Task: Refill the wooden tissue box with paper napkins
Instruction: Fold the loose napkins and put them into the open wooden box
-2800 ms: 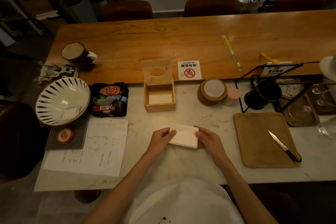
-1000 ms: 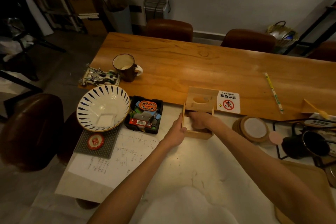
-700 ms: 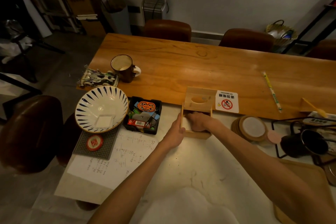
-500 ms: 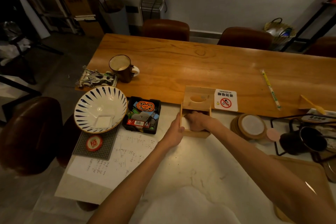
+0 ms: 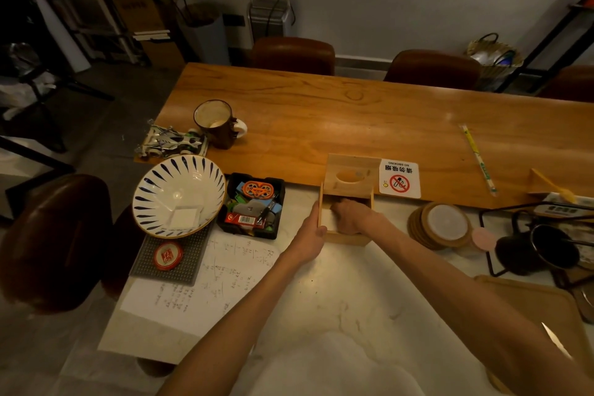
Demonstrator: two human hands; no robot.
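The wooden tissue box [image 5: 347, 238] stands open on the marble counter, its lid [image 5: 352, 172] with an oval hole tilted up behind it. A white stack of paper napkins [image 5: 327, 219] shows in the box's left part. My right hand [image 5: 352, 215] is inside the box on top of the napkins, pressing down, its fingertips hidden towards the back wall. My left hand [image 5: 310, 236] grips the box's left wall, thumb at the front corner.
Left of the box sit a black tray of small items [image 5: 254, 206], a striped bowl [image 5: 178, 194] and a written sheet [image 5: 209, 286]. A mug [image 5: 215, 124] stands behind. Coasters [image 5: 440, 225], a black pitcher [image 5: 540, 251], a cutting board [image 5: 540, 315] and knife [image 5: 556, 339] lie right.
The napkin stack went from between both hands on the counter into the box. Over the last second both hands have stayed at the box with almost no movement.
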